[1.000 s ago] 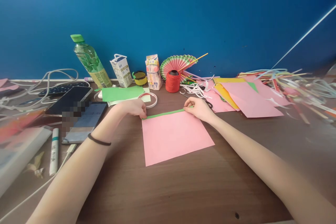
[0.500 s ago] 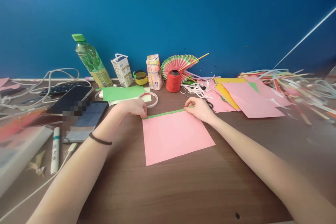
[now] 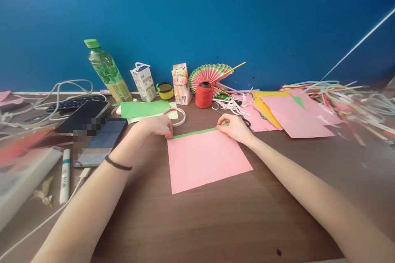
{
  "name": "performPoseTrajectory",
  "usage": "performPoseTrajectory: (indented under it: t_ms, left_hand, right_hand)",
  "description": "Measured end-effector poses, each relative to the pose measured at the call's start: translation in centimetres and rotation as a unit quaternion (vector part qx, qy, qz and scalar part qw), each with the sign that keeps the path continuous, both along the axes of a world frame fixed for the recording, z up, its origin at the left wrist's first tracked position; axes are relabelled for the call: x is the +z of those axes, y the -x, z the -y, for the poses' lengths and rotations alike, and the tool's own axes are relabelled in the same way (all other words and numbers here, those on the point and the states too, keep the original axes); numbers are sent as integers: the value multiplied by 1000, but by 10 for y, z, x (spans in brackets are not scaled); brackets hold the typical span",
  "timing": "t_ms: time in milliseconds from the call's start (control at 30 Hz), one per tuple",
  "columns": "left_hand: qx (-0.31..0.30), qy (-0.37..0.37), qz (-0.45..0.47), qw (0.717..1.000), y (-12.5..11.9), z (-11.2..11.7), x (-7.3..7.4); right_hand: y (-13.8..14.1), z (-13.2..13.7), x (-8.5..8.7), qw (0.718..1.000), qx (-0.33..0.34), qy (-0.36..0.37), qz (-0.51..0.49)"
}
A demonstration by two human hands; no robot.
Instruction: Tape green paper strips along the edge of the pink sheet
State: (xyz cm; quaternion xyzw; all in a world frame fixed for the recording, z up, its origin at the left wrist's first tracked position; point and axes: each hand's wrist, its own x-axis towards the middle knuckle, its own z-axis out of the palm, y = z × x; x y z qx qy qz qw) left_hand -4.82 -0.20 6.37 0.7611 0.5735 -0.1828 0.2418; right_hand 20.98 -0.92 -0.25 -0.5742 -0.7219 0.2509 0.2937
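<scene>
A pink sheet of paper (image 3: pixel 208 162) lies slightly turned on the brown table, with a narrow green band (image 3: pixel 195 132) running along its far edge. Whether that band is a folded edge or a separate strip I cannot tell. My left hand (image 3: pixel 161 125) is closed at the far left corner, fingertips on the band. At the far right corner, my right hand (image 3: pixel 233 128) pinches the same edge between thumb and fingers. A roll of tape (image 3: pixel 182 122) lies just behind the left hand. Dark scissors handles (image 3: pixel 247 123) show partly behind the right hand.
Along the blue wall stand a green bottle (image 3: pixel 109 74), a milk carton (image 3: pixel 144 83), a red thread spool (image 3: pixel 204 95) and a pleated paper fan (image 3: pixel 206 74). Pink sheets (image 3: pixel 296 117) lie right. Phones (image 3: pixel 103 141), cables and a marker (image 3: pixel 64 176) are left.
</scene>
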Motion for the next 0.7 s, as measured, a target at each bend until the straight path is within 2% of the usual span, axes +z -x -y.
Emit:
performPoseTrajectory:
  t_ms: [433, 700]
  left_hand:
    - [5, -14, -44, 999, -3, 6, 5]
    - [3, 7, -28, 1000, 3, 3, 4]
  right_hand:
    - [1, 1, 2, 1000, -2, -3, 7]
    - [2, 3, 5, 1000, -6, 7, 4]
